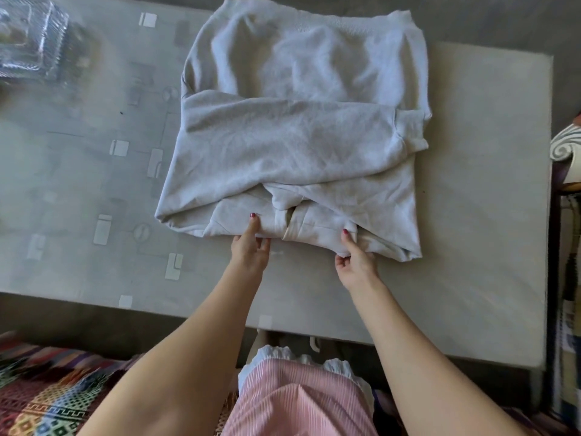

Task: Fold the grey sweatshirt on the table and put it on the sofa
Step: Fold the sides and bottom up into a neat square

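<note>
The grey sweatshirt point(295, 133) lies flat on the glass-topped table point(471, 215), both sleeves folded across its body, the upper one reaching to the right edge. My left hand point(251, 247) pinches the near edge of the sweatshirt left of its middle, thumb on top and fingers under the fabric. My right hand point(353, 261) grips the same near edge further right, index finger on top. The sofa cannot be told apart with certainty in this view.
A clear plastic container point(31, 42) stands at the table's far left corner. A colourful woven rug or cover point(47, 391) lies at the lower left. Patterned upholstery point(567, 215) borders the table's right side. My pink skirt point(298, 401) is at the bottom.
</note>
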